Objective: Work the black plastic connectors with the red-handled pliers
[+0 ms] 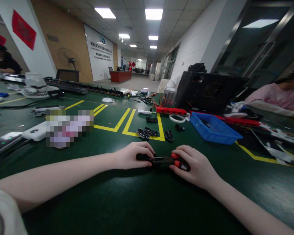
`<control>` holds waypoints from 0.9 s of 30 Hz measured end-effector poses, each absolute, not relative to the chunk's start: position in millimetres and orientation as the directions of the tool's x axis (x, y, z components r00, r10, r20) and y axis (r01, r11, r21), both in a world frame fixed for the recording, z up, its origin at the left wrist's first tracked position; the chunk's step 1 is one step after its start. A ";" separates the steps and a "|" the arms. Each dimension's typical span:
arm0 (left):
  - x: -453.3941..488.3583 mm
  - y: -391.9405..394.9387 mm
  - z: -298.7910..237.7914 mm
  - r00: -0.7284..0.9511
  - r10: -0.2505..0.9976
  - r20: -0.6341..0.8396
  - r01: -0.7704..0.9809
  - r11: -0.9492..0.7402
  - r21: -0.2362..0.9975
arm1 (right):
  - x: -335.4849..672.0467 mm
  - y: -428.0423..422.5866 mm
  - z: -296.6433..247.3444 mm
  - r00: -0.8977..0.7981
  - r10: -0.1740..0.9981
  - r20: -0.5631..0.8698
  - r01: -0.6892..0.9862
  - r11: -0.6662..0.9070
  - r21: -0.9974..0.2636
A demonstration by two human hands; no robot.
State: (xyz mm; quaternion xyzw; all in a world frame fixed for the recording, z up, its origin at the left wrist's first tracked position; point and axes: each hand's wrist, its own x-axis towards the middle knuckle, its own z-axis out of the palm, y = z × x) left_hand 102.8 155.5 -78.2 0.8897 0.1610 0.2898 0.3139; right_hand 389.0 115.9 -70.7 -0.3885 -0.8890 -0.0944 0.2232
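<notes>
My right hand (197, 166) is closed round the red-and-black handles of a pair of pliers (164, 160), whose jaws point left. Pinched in the fingers of my left hand (127, 156) is a small black part (142, 157). The jaws meet or lie right beside this part; fingers and blur hide the exact contact. Just beyond my hands lie several similar black pieces (147, 132), some on or near the yellow tape outline (129, 122). Another black piece (169, 135) rests to their right.
A blue tray (214, 129) stands to the right, beside a white ring (177, 118) and a red strip (171, 111). White devices (36, 130) lie on the left. Behind the tray is a large black case (205, 91). Other people sit at both sides of the green table (107, 202).
</notes>
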 end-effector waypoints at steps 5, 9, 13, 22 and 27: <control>102.9 153.4 -76.4 0.780 0.469 0.415 0.104 -0.751 0.652 | 389.7 117.0 -71.7 -0.594 0.646 0.480 0.727 0.686 -0.023; 102.7 152.2 -76.3 0.781 0.466 0.415 0.109 -0.757 0.645 | 389.7 117.3 -72.4 -0.596 0.631 0.497 0.721 0.693 -0.015; 102.3 152.0 -76.1 0.790 0.463 0.402 0.114 -0.755 0.646 | 389.0 115.9 -71.2 -0.602 0.627 0.495 0.719 0.695 -0.005; 102.0 153.3 -77.7 0.796 0.451 0.404 0.106 -0.760 0.641 | 387.3 113.3 -69.4 -0.610 0.652 0.451 0.728 0.685 -0.007; 102.2 153.2 -78.9 0.789 0.461 0.407 0.121 -0.765 0.632 | 387.4 113.0 -71.1 -0.609 0.648 0.456 0.738 0.675 0.027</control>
